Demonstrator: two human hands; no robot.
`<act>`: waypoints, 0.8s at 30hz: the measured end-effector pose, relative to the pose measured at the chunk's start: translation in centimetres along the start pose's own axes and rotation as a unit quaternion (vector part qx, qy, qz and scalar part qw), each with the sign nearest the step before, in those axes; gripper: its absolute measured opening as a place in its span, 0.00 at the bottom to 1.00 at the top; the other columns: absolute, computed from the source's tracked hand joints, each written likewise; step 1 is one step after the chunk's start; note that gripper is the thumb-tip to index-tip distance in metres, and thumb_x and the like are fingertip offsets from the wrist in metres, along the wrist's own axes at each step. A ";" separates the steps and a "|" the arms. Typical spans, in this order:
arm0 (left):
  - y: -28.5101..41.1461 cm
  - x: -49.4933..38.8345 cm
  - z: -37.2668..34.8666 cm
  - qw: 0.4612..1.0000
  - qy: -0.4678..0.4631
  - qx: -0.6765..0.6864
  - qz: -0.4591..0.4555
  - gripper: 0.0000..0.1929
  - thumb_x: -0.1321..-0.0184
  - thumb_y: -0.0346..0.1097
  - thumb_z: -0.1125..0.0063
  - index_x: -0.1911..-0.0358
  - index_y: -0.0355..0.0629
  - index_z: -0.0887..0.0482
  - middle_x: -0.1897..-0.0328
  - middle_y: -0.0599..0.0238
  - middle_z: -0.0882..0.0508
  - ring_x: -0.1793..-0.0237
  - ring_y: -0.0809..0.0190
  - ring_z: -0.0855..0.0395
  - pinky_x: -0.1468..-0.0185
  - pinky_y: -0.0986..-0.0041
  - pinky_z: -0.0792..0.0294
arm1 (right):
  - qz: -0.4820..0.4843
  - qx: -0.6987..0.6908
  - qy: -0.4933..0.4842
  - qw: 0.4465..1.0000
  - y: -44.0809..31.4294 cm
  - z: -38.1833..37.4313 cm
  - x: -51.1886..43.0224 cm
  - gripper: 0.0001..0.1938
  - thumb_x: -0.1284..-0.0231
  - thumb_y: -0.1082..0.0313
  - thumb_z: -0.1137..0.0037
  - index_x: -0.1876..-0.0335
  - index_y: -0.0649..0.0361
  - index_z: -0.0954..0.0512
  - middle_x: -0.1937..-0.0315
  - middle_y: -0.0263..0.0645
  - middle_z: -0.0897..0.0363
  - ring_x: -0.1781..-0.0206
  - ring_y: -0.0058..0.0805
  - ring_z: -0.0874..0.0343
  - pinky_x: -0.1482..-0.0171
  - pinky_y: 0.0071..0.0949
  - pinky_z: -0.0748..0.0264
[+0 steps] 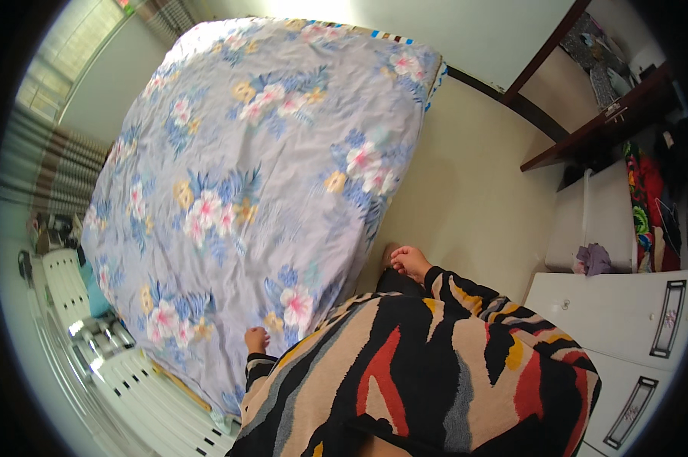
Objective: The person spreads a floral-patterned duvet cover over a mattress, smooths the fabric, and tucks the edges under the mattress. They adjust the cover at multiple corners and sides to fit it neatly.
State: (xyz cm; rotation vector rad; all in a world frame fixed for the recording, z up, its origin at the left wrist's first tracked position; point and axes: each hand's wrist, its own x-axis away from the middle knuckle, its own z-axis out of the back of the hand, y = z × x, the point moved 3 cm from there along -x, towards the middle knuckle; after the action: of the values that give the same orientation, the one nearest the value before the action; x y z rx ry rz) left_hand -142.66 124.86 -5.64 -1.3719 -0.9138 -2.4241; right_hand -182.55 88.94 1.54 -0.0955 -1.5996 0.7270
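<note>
A bed covered by a pale lilac floral sheet (275, 154) spreads out before me, its cloth lightly wrinkled. Over the sheet's near edge is my left hand (257, 340), fingers loosely curled, with nothing seen in it; whether it touches the cloth I cannot tell. My right hand (410, 263) hangs beside the bed's right edge, above the floor and my leg. Its fingers are bent, slightly apart, and no object shows in them. The patterned knit sweater (418, 365) I wear fills the lower middle of the view.
Tiled floor (464, 171) runs along the bed's right side. White cabinets (612, 308) stand at right, with a crumpled purple cloth (594, 260) on the edge above. A dark wooden door (601, 120) is farther back. A white slatted headboard (149, 394) borders the lower left; curtains (64, 165) hang left.
</note>
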 end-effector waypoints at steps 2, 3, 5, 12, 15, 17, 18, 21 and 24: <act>2.7 1.4 -5.5 0.995 -0.043 -0.090 -0.030 0.11 0.52 0.34 0.50 0.67 0.37 0.22 0.78 0.61 0.22 0.82 0.61 0.23 0.80 0.70 0.32 | 0.054 -0.031 -0.015 0.998 -2.1 4.8 -1.3 0.04 0.45 0.72 0.52 0.64 0.59 0.29 0.75 0.32 0.26 0.77 0.19 0.28 0.76 0.18 0.30; 4.5 1.9 -8.2 0.982 -0.079 -0.150 -0.082 0.09 0.51 0.33 0.50 0.68 0.37 0.22 0.78 0.61 0.22 0.83 0.62 0.23 0.84 0.73 0.34 | 0.067 -0.043 -0.008 0.997 -2.9 7.0 -1.5 0.04 0.45 0.72 0.52 0.64 0.59 0.29 0.75 0.32 0.26 0.77 0.19 0.28 0.76 0.18 0.30; 8.9 2.2 -13.4 0.937 -0.100 -0.289 -0.170 0.11 0.52 0.34 0.52 0.71 0.33 0.20 0.78 0.58 0.19 0.82 0.61 0.20 0.82 0.73 0.32 | 0.097 -0.103 0.035 0.989 -4.3 11.8 -1.3 0.05 0.46 0.72 0.52 0.64 0.59 0.29 0.75 0.32 0.26 0.77 0.18 0.29 0.76 0.17 0.30; 21.8 4.2 -29.8 0.931 -0.139 -0.213 -0.264 0.13 0.52 0.35 0.49 0.67 0.33 0.20 0.75 0.56 0.18 0.79 0.62 0.19 0.76 0.74 0.28 | 0.123 -0.207 0.148 0.959 -7.2 26.1 2.3 0.04 0.46 0.73 0.53 0.65 0.58 0.29 0.74 0.31 0.26 0.75 0.17 0.29 0.75 0.16 0.31; 25.2 4.9 -34.3 0.908 -0.159 -0.260 -0.286 0.13 0.52 0.35 0.48 0.67 0.33 0.20 0.76 0.56 0.18 0.79 0.62 0.19 0.74 0.73 0.28 | 0.125 -0.256 0.159 0.945 -6.6 27.9 3.0 0.03 0.45 0.73 0.54 0.65 0.57 0.29 0.72 0.31 0.27 0.74 0.17 0.29 0.73 0.16 0.30; 26.9 4.7 -37.1 0.896 -0.171 -0.290 -0.291 0.12 0.53 0.35 0.47 0.68 0.33 0.19 0.77 0.57 0.18 0.80 0.62 0.19 0.74 0.73 0.28 | 0.128 -0.282 0.162 0.937 -6.4 28.3 3.1 0.03 0.45 0.74 0.55 0.66 0.58 0.29 0.72 0.32 0.27 0.74 0.18 0.29 0.73 0.17 0.30; 27.4 4.4 -38.3 0.889 -0.177 -0.307 -0.289 0.12 0.53 0.35 0.47 0.69 0.33 0.19 0.78 0.57 0.18 0.80 0.62 0.19 0.73 0.72 0.28 | 0.104 -0.285 0.149 0.941 -6.4 28.3 2.9 0.03 0.44 0.74 0.55 0.66 0.58 0.29 0.72 0.32 0.27 0.73 0.18 0.29 0.73 0.18 0.30; 28.3 3.1 -41.3 0.874 -0.197 -0.352 -0.271 0.11 0.54 0.35 0.47 0.73 0.35 0.18 0.83 0.59 0.19 0.81 0.62 0.20 0.71 0.71 0.28 | 0.075 -0.290 0.151 0.942 -7.3 29.0 2.1 0.03 0.43 0.74 0.56 0.65 0.57 0.29 0.72 0.32 0.27 0.72 0.20 0.28 0.71 0.20 0.29; 29.9 1.4 -44.0 0.833 -0.232 -0.439 -0.243 0.12 0.52 0.35 0.48 0.67 0.34 0.19 0.79 0.61 0.20 0.81 0.64 0.20 0.80 0.74 0.30 | 0.080 -0.291 0.170 0.938 -9.8 31.2 0.2 0.04 0.44 0.74 0.55 0.64 0.57 0.29 0.71 0.32 0.26 0.72 0.20 0.28 0.70 0.19 0.29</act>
State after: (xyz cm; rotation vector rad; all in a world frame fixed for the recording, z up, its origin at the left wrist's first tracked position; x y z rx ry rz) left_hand -160.45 74.81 -8.65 -2.3479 -0.1498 -3.1607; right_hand -207.85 69.03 7.11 -0.7520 -1.4325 0.3101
